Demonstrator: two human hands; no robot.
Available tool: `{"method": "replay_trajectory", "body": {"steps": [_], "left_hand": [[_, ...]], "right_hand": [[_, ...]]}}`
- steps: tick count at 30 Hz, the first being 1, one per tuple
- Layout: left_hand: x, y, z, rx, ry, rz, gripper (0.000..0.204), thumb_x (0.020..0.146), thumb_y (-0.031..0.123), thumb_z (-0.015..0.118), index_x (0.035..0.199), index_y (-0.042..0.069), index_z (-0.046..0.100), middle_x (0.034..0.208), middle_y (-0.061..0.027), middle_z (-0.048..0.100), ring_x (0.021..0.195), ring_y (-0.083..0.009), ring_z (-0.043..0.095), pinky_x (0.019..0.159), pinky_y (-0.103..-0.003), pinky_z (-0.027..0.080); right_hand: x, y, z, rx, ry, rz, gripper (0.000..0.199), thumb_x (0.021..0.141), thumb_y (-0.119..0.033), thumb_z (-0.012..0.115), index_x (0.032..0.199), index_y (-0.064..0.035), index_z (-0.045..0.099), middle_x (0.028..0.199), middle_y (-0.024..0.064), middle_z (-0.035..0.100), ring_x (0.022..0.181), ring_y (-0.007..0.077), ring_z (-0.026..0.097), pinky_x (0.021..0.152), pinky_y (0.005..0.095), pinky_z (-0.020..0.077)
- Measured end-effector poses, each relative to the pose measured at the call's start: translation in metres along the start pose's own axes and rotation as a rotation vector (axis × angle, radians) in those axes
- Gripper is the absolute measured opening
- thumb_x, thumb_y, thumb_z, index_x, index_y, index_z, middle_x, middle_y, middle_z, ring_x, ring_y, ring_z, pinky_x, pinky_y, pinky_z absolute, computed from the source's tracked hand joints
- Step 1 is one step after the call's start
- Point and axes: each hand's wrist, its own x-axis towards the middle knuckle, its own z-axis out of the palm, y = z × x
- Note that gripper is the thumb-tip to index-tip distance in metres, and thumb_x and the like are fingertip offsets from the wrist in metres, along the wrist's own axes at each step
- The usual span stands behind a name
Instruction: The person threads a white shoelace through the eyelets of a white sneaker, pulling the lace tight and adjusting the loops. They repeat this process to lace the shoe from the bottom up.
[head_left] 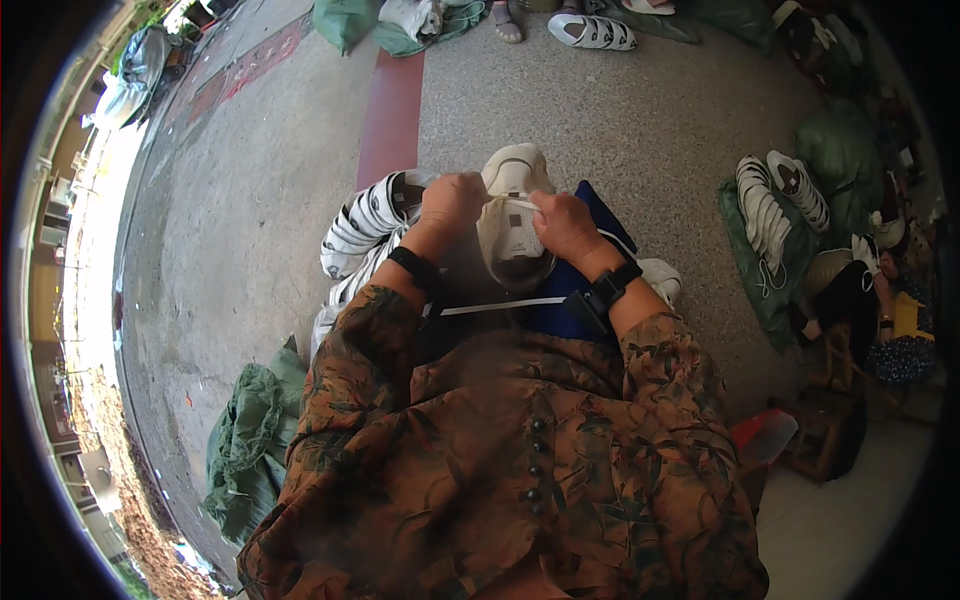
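Note:
A cream-white shoe (515,165) rests over my lap with its rounded end pointing away from me. A white shoelace (519,202) crosses the shoe between my two hands. My left hand (457,208) is closed at the shoe's left edge, pinching one side of the lace. At the right edge my right hand (567,228) is closed too, its thumb and finger on the lace. The fingertips of the left hand are partly hidden. Nested white shoes with black marks (352,238) lie beside my left forearm.
Dark blue cloth (600,215) covers my lap, with another white shoe (660,278) beside it. A green sack (250,430) lies at the left. White shoes (765,210) sit on green sacking at the right, near another person (880,300). More shoes (592,32) stand at the far side.

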Motion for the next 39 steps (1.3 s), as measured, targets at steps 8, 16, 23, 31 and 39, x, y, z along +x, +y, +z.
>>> {"method": "replay_trajectory", "body": {"steps": [8,16,23,31,39], "left_hand": [[-0.026,-0.013,-0.007,-0.164,0.131,0.438,0.010,0.076,0.011,0.065,0.071,0.005,0.059,0.071,-0.0112,0.062,0.066,-0.0310,0.062,0.058,-0.036,0.049],[-0.073,-0.104,-0.019,-0.541,-0.072,0.011,0.010,0.083,0.010,0.062,0.088,0.002,0.062,0.077,-0.0090,0.065,0.067,-0.0163,0.063,0.062,-0.029,0.049],[-0.062,-0.087,-0.027,-0.864,-0.172,-0.116,0.034,0.087,0.019,0.060,0.108,-0.007,0.053,0.079,-0.0124,0.064,0.071,-0.0157,0.063,0.064,-0.028,0.049],[-0.004,0.012,0.003,-0.118,-0.221,0.293,0.024,0.082,0.023,0.061,0.087,0.000,0.066,0.086,-0.0104,0.066,0.076,-0.0221,0.064,0.065,-0.032,0.050],[0.036,-0.012,0.043,0.212,-0.236,0.327,0.011,0.072,0.013,0.062,0.078,0.006,0.068,0.082,-0.0099,0.064,0.080,-0.0271,0.065,0.066,-0.037,0.053]], "right_hand": [[0.001,0.010,-0.028,-0.060,-0.007,-0.195,0.009,0.080,-0.012,0.057,0.087,-0.0065,0.060,0.068,0.0170,0.060,0.065,0.0349,0.061,0.058,0.0421,0.0489],[-0.040,0.064,-0.063,0.068,0.149,-0.139,0.006,0.080,-0.013,0.061,0.079,-0.0079,0.063,0.068,0.0185,0.060,0.061,0.0318,0.059,0.059,0.0382,0.0489],[-0.051,0.072,-0.092,0.439,-0.210,0.270,0.011,0.081,-0.011,0.063,0.087,-0.0021,0.063,0.064,0.0034,0.058,0.061,0.0137,0.055,0.059,0.0291,0.0453],[-0.032,0.022,-0.077,0.394,-0.269,0.236,0.025,0.076,-0.005,0.062,0.100,-0.0013,0.060,0.075,0.0057,0.062,0.070,0.0137,0.058,0.068,0.0290,0.0477],[-0.047,0.048,-0.074,0.135,-0.069,0.070,0.013,0.078,-0.003,0.060,0.090,-0.0028,0.065,0.079,0.0126,0.066,0.073,0.0259,0.064,0.070,0.0327,0.0498]]}}
